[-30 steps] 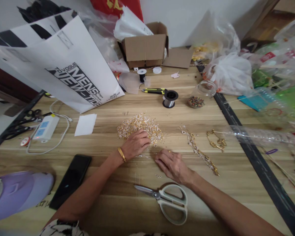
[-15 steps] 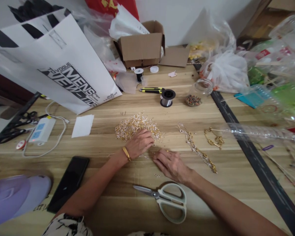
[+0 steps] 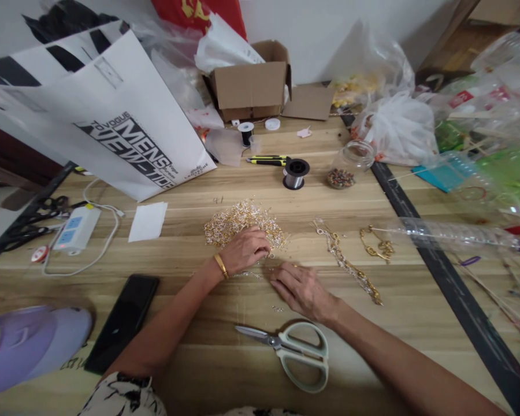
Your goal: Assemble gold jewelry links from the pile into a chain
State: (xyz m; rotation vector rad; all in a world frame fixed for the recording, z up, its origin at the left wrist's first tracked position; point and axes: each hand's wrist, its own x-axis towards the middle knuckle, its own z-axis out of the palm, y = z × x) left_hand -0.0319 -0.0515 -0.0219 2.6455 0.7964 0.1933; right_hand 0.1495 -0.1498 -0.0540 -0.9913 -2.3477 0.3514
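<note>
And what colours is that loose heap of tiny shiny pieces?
Gold and silvery white; the heap shows best in head view.

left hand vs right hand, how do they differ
The left hand has a gold bracelet at its wrist; the right hand has a bare wrist. The left hand is at the near edge of the pile of small gold and silver pieces; the right hand is nearer the scissors. Both have bent fingers.

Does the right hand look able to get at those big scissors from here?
Most likely yes: the right hand is close to the scissors, and nothing covers their handles; only a few tiny pieces lie between. Whether that hand holds something small is hard to tell.
</note>
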